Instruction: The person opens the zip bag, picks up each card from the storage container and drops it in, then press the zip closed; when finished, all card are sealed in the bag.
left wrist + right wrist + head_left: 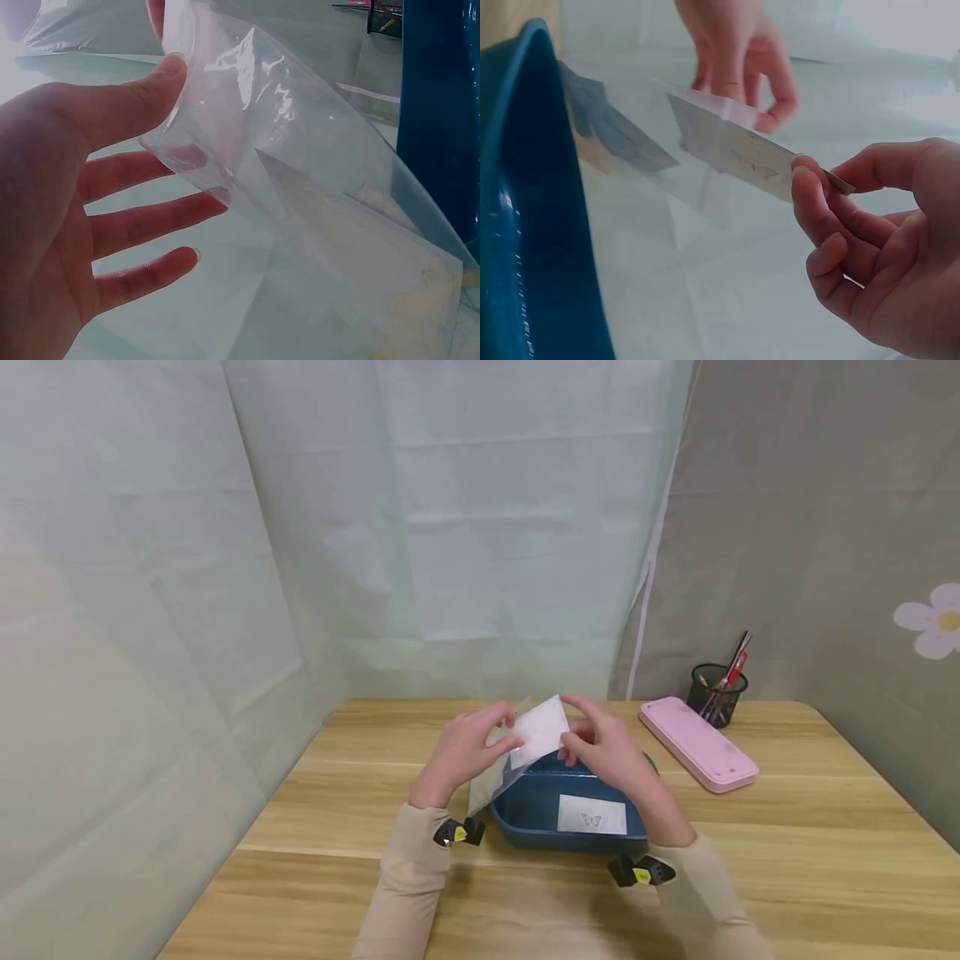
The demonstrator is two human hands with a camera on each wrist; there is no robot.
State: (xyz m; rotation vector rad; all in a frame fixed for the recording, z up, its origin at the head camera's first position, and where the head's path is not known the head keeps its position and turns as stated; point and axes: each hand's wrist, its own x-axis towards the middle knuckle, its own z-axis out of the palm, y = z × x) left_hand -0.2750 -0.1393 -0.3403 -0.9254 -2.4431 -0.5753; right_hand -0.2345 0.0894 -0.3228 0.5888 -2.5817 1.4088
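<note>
A clear plastic bag [300, 142] hangs from my left hand [467, 747], whose thumb and finger pinch its upper edge. Inside the bag lies a pale card [360, 262]. My right hand [607, 747] pinches a white card [542, 729] by its right edge. In the right wrist view the card's other face carries a faint print, and its far end overlaps the bag near my left hand. Below both hands stands a blue basin [525, 802]. A white card with a butterfly print [592, 815] is in the basin.
Right of the basin lies a pink case [697, 743]. Behind it stands a black mesh pen holder [716, 697] with pens and a red-handled item. Cloth curtains [480, 527] surround the wooden table [315, 860].
</note>
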